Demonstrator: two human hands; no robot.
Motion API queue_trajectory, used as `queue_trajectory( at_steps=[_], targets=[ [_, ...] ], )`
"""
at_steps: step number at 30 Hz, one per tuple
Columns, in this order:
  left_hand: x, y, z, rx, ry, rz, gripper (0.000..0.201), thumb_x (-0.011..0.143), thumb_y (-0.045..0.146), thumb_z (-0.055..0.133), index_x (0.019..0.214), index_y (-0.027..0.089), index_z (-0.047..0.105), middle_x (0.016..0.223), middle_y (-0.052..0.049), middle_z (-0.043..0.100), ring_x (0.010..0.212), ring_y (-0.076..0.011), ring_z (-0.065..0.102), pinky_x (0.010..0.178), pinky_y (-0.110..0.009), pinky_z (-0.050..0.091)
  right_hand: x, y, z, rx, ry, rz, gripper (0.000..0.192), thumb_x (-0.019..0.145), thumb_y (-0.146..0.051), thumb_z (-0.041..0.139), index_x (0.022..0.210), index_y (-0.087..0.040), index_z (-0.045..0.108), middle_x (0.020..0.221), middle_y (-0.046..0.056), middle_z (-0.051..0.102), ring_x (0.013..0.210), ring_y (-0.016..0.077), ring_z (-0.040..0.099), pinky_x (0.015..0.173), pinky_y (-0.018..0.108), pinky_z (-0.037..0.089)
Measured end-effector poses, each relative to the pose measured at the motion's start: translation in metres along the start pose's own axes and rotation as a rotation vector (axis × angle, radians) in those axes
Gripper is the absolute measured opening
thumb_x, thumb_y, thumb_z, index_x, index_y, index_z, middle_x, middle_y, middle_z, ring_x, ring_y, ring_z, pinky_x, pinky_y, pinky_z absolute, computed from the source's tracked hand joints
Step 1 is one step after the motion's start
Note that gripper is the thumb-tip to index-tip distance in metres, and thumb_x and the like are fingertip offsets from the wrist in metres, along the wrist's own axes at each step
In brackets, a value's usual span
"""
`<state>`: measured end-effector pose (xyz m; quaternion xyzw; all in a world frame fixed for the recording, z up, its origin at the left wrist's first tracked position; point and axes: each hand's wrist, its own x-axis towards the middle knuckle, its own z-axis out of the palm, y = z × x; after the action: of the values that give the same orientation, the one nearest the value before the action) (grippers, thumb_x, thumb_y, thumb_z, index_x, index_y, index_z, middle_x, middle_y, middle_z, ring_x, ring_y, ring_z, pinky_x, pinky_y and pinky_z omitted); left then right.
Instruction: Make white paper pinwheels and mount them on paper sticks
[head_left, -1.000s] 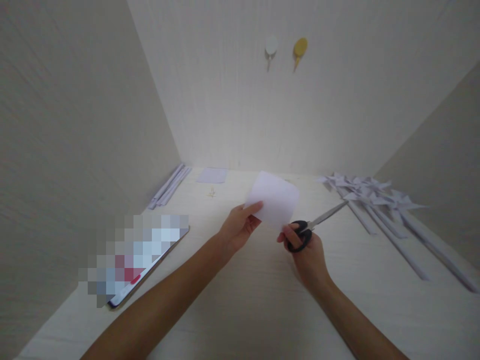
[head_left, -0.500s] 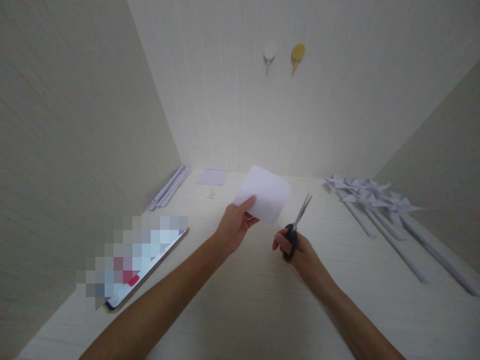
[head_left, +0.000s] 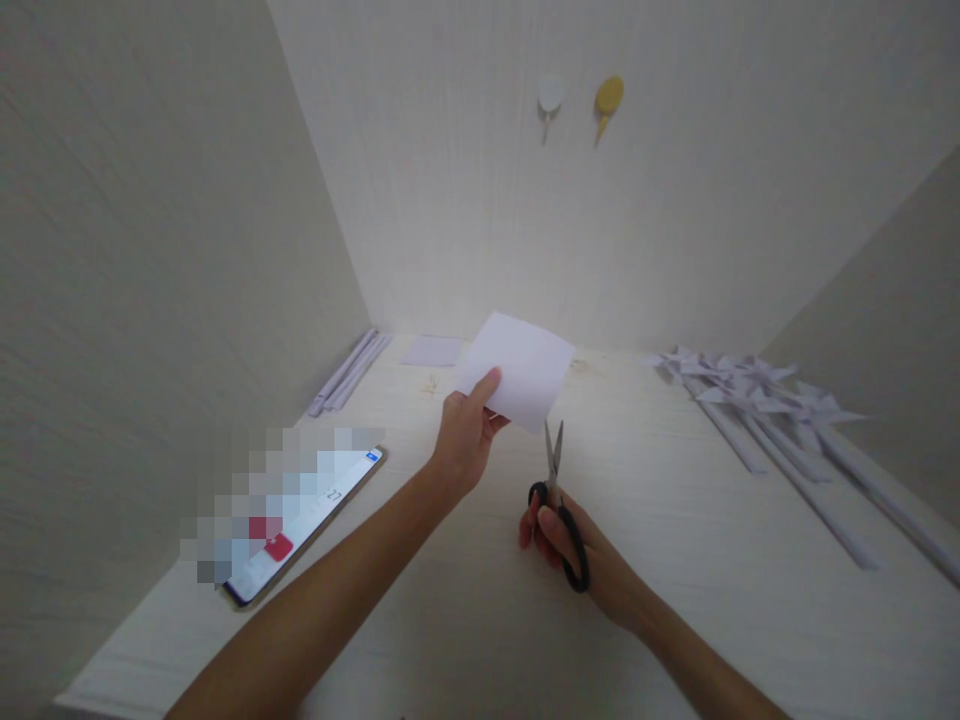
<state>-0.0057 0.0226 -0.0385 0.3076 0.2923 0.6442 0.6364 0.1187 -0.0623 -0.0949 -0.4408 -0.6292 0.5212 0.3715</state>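
A white square sheet of paper (head_left: 521, 365) is pinched at its lower left corner by my left hand (head_left: 466, 440), thumb on top and fingers beneath. The sheet is held up over the table, tilted toward me. My right hand (head_left: 574, 545) grips black-handled scissors (head_left: 553, 470). Their blades are slightly parted and point up toward the paper's lower edge, with a small gap between. One finger loop stands out from the palm, and part of the handle is hidden by my fingers.
At the right lie several white paper pinwheels (head_left: 757, 385) on rolled paper sticks. Rolled paper tubes (head_left: 349, 375) rest at the back left, beside a flat paper sheet (head_left: 433, 351) and tiny sticks (head_left: 428, 384). A phone (head_left: 307, 530) lies at the left. Two hooks (head_left: 609, 97) hang on the back wall.
The scissors' blades have opened and turned to point more upright, and the right hand has moved left and nearer to me. The left hand still holds the paper, slightly higher.
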Motion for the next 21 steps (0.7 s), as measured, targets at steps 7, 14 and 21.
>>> queue_trajectory(
  at_steps=[7,14,21],
  targets=[
    [-0.002,-0.006,-0.002,0.04,-0.014,-0.045,0.021,0.065,0.025,0.061,0.08,0.011,0.059,0.079,-0.007,0.065,0.074,-0.0176,0.06,0.065,-0.029,0.05,0.001,0.001,0.0,-0.011,-0.003,0.019,0.035,0.08,-0.05,0.034,0.07,-0.018,0.044,0.064,0.0,0.044,0.054,0.0099,0.039,0.047,0.021,0.032],
    [-0.001,-0.012,-0.005,0.071,-0.02,-0.072,0.023,0.064,0.028,0.062,0.079,0.012,0.059,0.072,-0.006,0.064,0.069,-0.0163,0.06,0.062,-0.028,0.05,0.001,-0.001,0.001,-0.048,0.018,0.051,0.038,0.08,-0.052,0.034,0.065,-0.018,0.045,0.059,-0.001,0.045,0.049,0.009,0.036,0.045,0.022,0.029],
    [-0.001,-0.012,-0.006,0.084,-0.024,-0.072,0.024,0.063,0.03,0.063,0.078,0.012,0.059,0.072,-0.006,0.065,0.07,-0.016,0.06,0.062,-0.026,0.049,0.002,-0.005,0.001,-0.08,0.009,0.065,0.04,0.08,-0.052,0.032,0.063,-0.018,0.045,0.056,-0.002,0.041,0.049,0.0091,0.036,0.045,0.022,0.029]
  ],
)
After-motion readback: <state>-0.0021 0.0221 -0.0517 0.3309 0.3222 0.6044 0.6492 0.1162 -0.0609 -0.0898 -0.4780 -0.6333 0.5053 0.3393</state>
